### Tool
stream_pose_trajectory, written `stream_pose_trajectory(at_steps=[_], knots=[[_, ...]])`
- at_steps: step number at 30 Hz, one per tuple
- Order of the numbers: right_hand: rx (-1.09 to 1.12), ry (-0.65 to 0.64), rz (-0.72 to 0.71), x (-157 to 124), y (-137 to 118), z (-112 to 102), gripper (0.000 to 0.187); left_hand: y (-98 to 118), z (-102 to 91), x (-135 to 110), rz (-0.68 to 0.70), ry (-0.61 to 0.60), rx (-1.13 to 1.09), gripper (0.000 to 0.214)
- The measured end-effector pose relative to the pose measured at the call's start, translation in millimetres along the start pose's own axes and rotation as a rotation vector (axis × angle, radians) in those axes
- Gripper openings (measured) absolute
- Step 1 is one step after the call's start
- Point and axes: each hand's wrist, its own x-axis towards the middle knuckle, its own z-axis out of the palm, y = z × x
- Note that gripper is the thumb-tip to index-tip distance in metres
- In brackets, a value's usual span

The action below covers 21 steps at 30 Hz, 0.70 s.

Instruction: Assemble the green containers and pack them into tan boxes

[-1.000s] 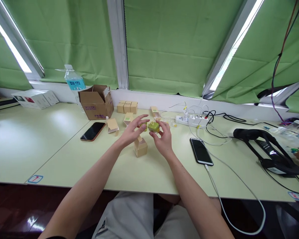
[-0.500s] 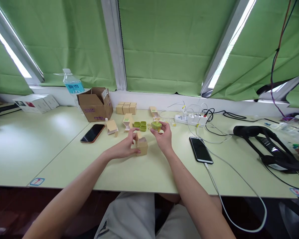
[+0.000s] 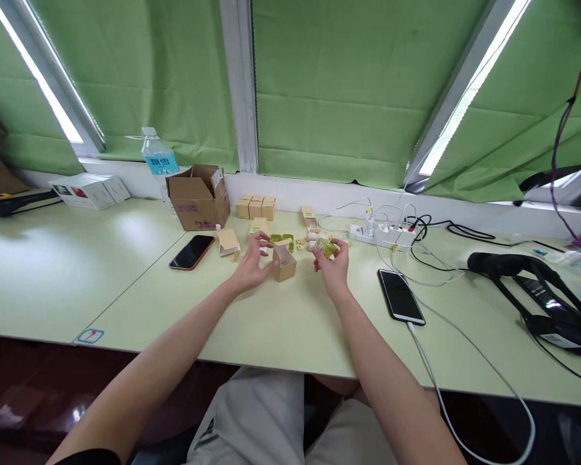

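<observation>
My left hand is at the left side of a small open cardboard box, thumb against its wall and fingers curved round behind its raised flap. My right hand pinches a small green plastic piece above the table, tilted, just right of the box. Behind the box stand several green square cups, partly covered by my left fingers and the flap. Tiny yellowish pieces and pale pink pieces lie between the cups and my right hand.
Small closed boxes stand in a row at the back. Opened small boxes, a brown carton, a bottle and a phone are leftward. Rightward are a charging phone, power strip and black headset.
The view has swung slightly left. The green piece in my right hand has tilted, and pale pink pieces now show beside it. The box has shifted slightly away from me.
</observation>
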Motion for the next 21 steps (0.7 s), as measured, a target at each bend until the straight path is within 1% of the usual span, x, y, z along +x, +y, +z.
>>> stream_pose_trajectory(at_steps=[2, 3, 5, 7, 10, 14, 18, 21], knots=[[0.051, -0.014, 0.013, 0.4, -0.6, -0.5, 0.077, 5.4, 0.0, -3.2, 0.047, -0.002, 0.129, 0.06], [0.093, -0.024, 0.019, 0.6, -1.1, -0.6, 0.078, 8.8, 0.1, -4.0, 0.057, -0.022, 0.203, 0.057], [0.196, -0.062, 0.037, 0.6, -2.9, -0.6, 0.079, 15.3, 0.9, -4.9, 0.038, -0.084, 0.331, 0.048], [0.283, -0.115, 0.042, -0.4, -5.8, -0.3, 0.078, 19.2, 2.2, -5.4, -0.003, -0.134, 0.383, 0.038], [0.317, -0.185, 0.003, -4.9, -12.8, 0.7, 0.074, 19.0, 5.1, -5.8, -0.013, -0.146, 0.315, 0.027], [0.228, -0.212, -0.077, -14.2, -23.9, 3.6, 0.068, 15.1, 10.3, -6.0, 0.007, -0.113, 0.196, 0.021], [0.117, -0.186, -0.226, -24.1, -31.7, 8.5, 0.058, 15.2, 16.1, -5.9, -0.01, -0.104, 0.127, 0.023], [0.134, -0.243, -0.279, -32.2, -35.5, 12.6, 0.054, 17.6, 18.6, -6.2, -0.027, -0.119, 0.12, 0.03]])
